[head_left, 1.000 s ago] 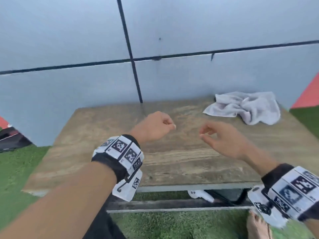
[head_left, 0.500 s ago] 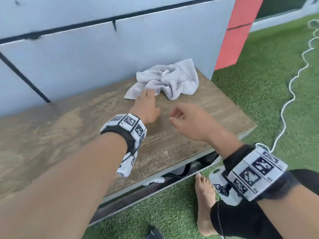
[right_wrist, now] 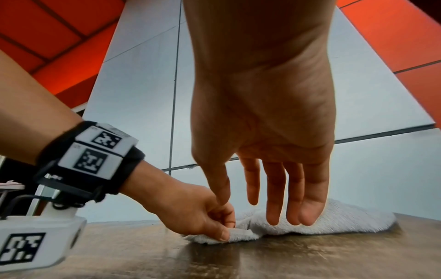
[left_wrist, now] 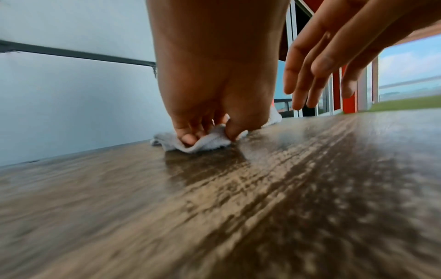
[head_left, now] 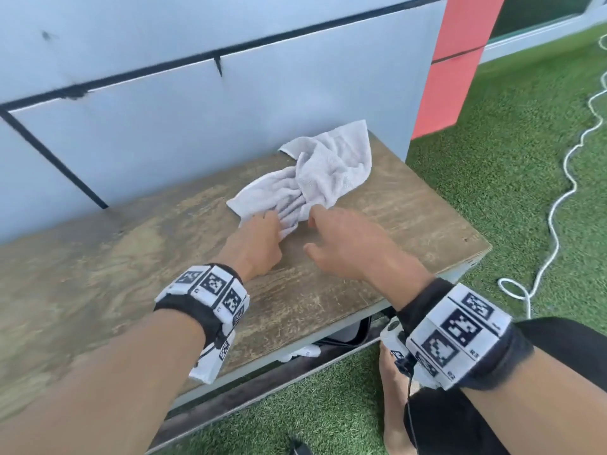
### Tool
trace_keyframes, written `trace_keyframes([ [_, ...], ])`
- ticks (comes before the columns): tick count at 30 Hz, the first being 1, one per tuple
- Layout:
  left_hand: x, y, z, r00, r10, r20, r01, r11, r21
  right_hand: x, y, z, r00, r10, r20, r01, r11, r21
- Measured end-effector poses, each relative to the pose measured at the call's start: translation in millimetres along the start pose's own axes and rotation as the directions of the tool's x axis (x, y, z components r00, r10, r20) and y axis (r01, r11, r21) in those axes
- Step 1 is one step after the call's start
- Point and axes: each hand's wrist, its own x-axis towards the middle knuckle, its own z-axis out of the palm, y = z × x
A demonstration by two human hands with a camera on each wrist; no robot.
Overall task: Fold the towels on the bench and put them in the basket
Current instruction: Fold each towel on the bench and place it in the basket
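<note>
A crumpled pale grey towel (head_left: 323, 174) lies at the far right end of the wooden bench (head_left: 131, 257). My left hand (head_left: 262, 234) pinches the towel's near edge between thumb and fingers; the left wrist view shows that pinch on the towel (left_wrist: 205, 141) close up. My right hand (head_left: 335, 238) hovers just right of it with straight, spread fingers (right_wrist: 296, 190), a little above the towel (right_wrist: 339, 220) and not holding it. The left hand (right_wrist: 210, 220) shows in the right wrist view too. No basket is in view.
A grey panelled wall (head_left: 197, 110) runs along the bench's far edge, with an orange-red panel (head_left: 453, 70) past its right end. Green artificial turf (head_left: 525, 192) with a white cord (head_left: 558, 208) lies to the right. My bare foot (head_left: 394, 389) stands by the bench's front.
My view swung right along the bench. Both hands reached to the towel; the left hand took hold of its near edge and dragged it out toward me, and the right hand came alongside.
</note>
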Motion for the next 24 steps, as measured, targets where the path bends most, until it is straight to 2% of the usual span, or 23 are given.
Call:
trace_keyframes([
  [2, -24, -6, -8, 0.994, 0.052, 0.097, -0.038, 0.989, -0.143, 0, -10, 3, 0.999, -0.028, -0.031, 0.028, 0.999, -0.019],
  [4, -51, -11, -20, 0.993, 0.064, 0.103, -0.033, 0.960, -0.278, -1, -21, 8, 0.998, -0.060, -0.036, 0.059, 0.998, -0.032],
  [7, -82, -17, -37, 1.000, 0.006, -0.008, -0.009, 0.902, -0.431, -1, -36, 16, 0.992, -0.124, 0.035, 0.126, 0.991, -0.051],
  [9, -97, -20, -50, 0.995, -0.050, -0.083, 0.000, 0.859, -0.512, 0, -49, 20, 0.981, -0.195, 0.019, 0.196, 0.979, -0.049],
  [12, -114, -33, -66, 0.988, -0.141, -0.064, 0.075, 0.800, -0.596, 5, -64, 21, 0.955, -0.271, -0.118, 0.281, 0.956, 0.081],
  [14, -124, -47, -73, 0.984, -0.173, -0.034, 0.132, 0.851, -0.509, 12, -69, 20, 0.926, -0.300, -0.230, 0.348, 0.914, 0.209],
  [15, -128, -53, -75, 0.982, -0.182, -0.055, 0.135, 0.871, -0.472, 16, -71, 20, 0.902, -0.321, -0.289, 0.394, 0.884, 0.249],
  [17, -136, -67, -80, 0.953, -0.259, -0.160, 0.149, 0.855, -0.497, 23, -77, 21, 0.853, -0.376, -0.361, 0.484, 0.829, 0.280],
  [19, -144, -81, -85, 0.894, -0.365, -0.261, 0.126, 0.763, -0.633, 27, -83, 22, 0.806, -0.415, -0.421, 0.554, 0.779, 0.293],
  [21, -153, -87, -92, 0.854, -0.439, -0.280, 0.078, 0.639, -0.765, 27, -89, 23, 0.775, -0.434, -0.459, 0.598, 0.739, 0.311],
  [24, -162, -87, -95, 0.878, -0.433, -0.203, 0.061, 0.523, -0.850, 25, -98, 25, 0.769, -0.486, -0.417, 0.633, 0.669, 0.389],
])
